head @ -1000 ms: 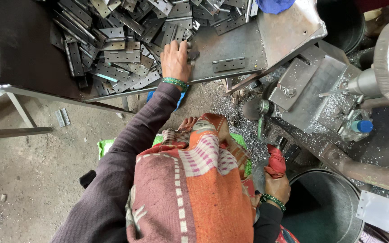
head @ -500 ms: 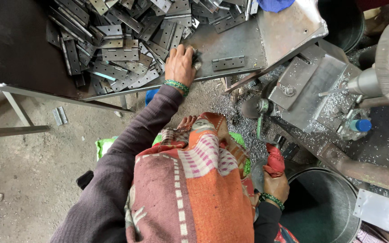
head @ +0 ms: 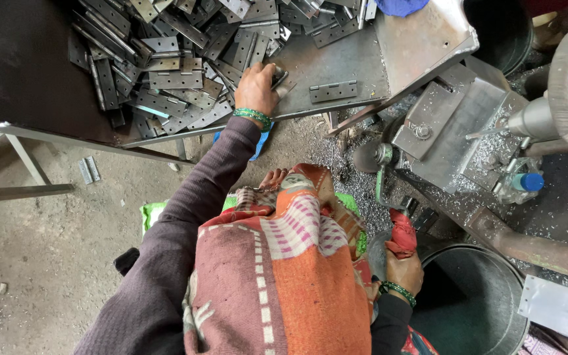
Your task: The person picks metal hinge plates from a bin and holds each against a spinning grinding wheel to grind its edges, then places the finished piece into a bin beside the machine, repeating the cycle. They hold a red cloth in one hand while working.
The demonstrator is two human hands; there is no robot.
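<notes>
My left hand (head: 256,87) reaches up onto a grey metal tray (head: 27,85) and closes on a metal hinge (head: 279,77) at the edge of a heap of several steel hinges (head: 165,59). One flat hinge (head: 332,91) lies alone to the right of that hand. My right hand (head: 402,269) is low at my side, shut on a red cloth-wrapped handle (head: 401,235) beside a drilling machine. Green bangles circle both wrists.
A drill press with a metal block (head: 451,125) and shavings stands at right, with a blue-capped bottle (head: 524,183). A dark metal bucket (head: 478,306) is below it. Two hinges (head: 88,169) lie on the concrete floor. A blue cloth (head: 399,6) rests on the tray's far edge.
My left hand has shifted slightly right along the pile's edge and closed on a hinge. The right hand has stayed on the handle.
</notes>
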